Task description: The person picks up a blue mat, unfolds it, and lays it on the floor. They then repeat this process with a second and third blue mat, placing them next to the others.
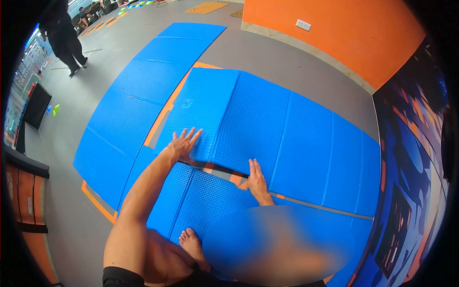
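Note:
A blue textured folding mat lies ahead of me, with a raised crease between its two left panels. My left hand is open, fingers spread, on the near edge of the leftmost panel. At the near edge of the panel to its right is my right hand, open with its fingers stretched out. A second blue mat lies closer to me, and my bare foot is on it. A gap showing the floor and orange strips separates the two mats below my hands.
Another long blue mat extends along the left. An orange wall with an outlet and a patterned wall panel bound the right. A person in dark clothes stands at the far left. A blurred oval covers the lower middle.

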Available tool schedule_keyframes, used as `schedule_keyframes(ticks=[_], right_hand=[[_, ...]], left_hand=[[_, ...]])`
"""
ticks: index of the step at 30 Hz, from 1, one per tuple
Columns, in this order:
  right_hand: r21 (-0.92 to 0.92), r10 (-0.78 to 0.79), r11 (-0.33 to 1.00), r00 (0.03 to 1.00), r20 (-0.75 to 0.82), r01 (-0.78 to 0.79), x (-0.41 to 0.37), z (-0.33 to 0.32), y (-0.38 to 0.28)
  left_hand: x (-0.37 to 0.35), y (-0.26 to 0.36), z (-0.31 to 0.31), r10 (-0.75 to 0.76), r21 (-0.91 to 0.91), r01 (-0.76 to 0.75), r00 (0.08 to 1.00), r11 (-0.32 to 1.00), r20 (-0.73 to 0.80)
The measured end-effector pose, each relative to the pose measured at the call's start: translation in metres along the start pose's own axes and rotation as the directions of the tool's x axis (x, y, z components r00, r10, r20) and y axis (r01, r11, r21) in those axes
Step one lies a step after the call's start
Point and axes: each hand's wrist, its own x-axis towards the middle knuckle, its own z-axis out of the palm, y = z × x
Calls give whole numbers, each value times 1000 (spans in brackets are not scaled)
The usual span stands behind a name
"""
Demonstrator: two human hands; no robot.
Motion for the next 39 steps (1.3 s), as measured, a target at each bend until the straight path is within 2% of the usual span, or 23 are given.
schedule_keyframes(ticks=[1, 5, 9, 12, 15, 17, 19, 23, 24, 25, 26, 29, 31, 35, 37, 39], right_hand=[[53, -61, 996, 995, -80, 66, -1, 0, 2], [193, -74, 975, 977, -199, 113, -1, -17, -5], [211, -70, 969, 958, -280, 132, -4, -29, -23], [211, -97, 962, 941, -325, 172, -2, -45, -38], [232, -120, 948, 920, -372, 217, 1, -56, -50], [259, -111, 941, 924, -367, 216, 3, -61, -57], [296, -103, 931, 931, -349, 214, 0, -61, -64], [387, -75, 903, 955, -288, 188, 1, -66, -80], [403, -72, 896, 958, -277, 183, 1, -64, -81], [421, -64, 890, 962, -265, 175, -1, -59, -80], [353, -88, 914, 949, -302, 198, -1, -45, -72], [419, -71, 896, 980, -186, 145, -4, -45, -76], [482, -18, 876, 999, -40, 35, -14, -65, -89], [509, 67, 849, 983, 168, -145, -12, -104, -83], [719, 169, 688, 985, -35, -92, -8, -127, -76], [874, 295, 486, 935, -196, 30, -2, -147, -72]], left_hand=[[-6, 7, -1, 34, -24, -34, 999, 999, -28], [-15, 24, 23, 97, -98, -107, 990, 989, -103], [-16, 42, 34, 83, -193, -155, 938, 969, -337], [-16, 51, 17, 62, -207, -157, 914, 966, -402], [-9, 59, 1, 179, -335, -439, 788, 834, -589], [-8, 73, -9, 180, -429, -503, 780, 751, -599], [-18, 96, -28, 177, -501, -544, 776, 672, -605], [-18, 139, -40, 68, -627, -514, 801, 585, -594], [-16, 149, -40, 50, -595, -570, 744, 566, -666], [-16, 158, -42, 45, -603, -566, 749, 561, -661], [-16, 165, -44, 41, -611, -563, 753, 556, -657], [-11, 191, -40, 36, -583, -577, 728, 573, -685], [-11, 203, -37, 43, -556, -547, 736, 626, -676], [-5, 215, -39, 59, -525, -570, 711, 632, -701], [-4, 216, -43, 100, -488, -570, 711, 661, -696], [-2, 221, -51, 176, -453, -555, 746, 697, -642]])
